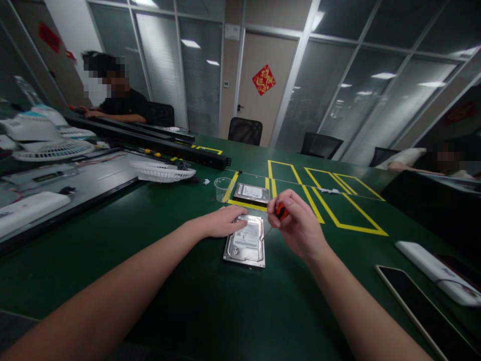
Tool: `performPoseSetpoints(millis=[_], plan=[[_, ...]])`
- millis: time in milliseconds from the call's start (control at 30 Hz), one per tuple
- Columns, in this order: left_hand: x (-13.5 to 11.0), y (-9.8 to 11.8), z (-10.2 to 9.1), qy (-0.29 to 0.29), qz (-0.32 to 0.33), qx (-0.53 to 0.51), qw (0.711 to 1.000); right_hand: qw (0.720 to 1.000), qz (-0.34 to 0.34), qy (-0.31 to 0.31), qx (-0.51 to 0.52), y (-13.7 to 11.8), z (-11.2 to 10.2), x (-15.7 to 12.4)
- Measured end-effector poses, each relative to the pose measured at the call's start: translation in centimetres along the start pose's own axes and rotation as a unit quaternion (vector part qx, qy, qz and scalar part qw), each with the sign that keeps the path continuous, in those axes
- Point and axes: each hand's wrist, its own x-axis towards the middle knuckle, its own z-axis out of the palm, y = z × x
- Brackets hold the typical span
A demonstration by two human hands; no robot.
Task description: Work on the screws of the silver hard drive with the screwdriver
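Observation:
A silver hard drive (246,245) lies flat on the green table (195,301) in front of me. My left hand (221,221) rests on its far left corner, fingers stretched flat. My right hand (295,220) is closed round a small screwdriver with a red and black handle (281,211), its thin shaft pointing down toward the drive's right edge. A second hard drive (251,193) lies just beyond, beside yellow tape lines, with a clear plastic cup (222,188) to its left.
A white fan grille (162,172) and a long black bar (150,140) lie at the left. A phone (424,306) and a white device (436,271) sit at the right. Two other people sit at the far left and far right. Chairs line the back.

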Motion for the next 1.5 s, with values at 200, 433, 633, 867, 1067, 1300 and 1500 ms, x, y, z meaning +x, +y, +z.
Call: performPoseSetpoints(millis=[200,433,633,867,1067,1300,1500], plan=[[-0.09,0.23,-0.14,-0.003,-0.005,0.002,1.0,1.0,-0.008,0.001,-0.008,0.13,-0.12,0.1],[-0.09,0.33,-0.19,-0.006,-0.006,0.002,1.0,1.0,-0.001,0.0,0.028,0.18,-0.42,0.29],[-0.01,0.14,-0.02,0.0,0.001,0.0,1.0,1.0,0.001,-0.017,0.016,0.13,-0.19,0.18],[-0.04,0.0,0.03,0.001,0.004,-0.002,1.0,1.0,0.0,-0.021,0.002,-0.05,-0.14,0.14],[0.0,-0.22,0.23,0.006,0.005,0.001,1.0,1.0,0.001,-0.025,-0.008,0.09,-0.09,-0.06],[0.0,-0.11,0.08,0.003,0.012,0.001,1.0,0.999,0.0,-0.038,-0.028,0.35,-0.2,0.03],[0.11,-0.2,0.26,0.011,0.025,0.0,1.0,0.998,0.001,-0.049,-0.026,0.47,-0.11,-0.03]])
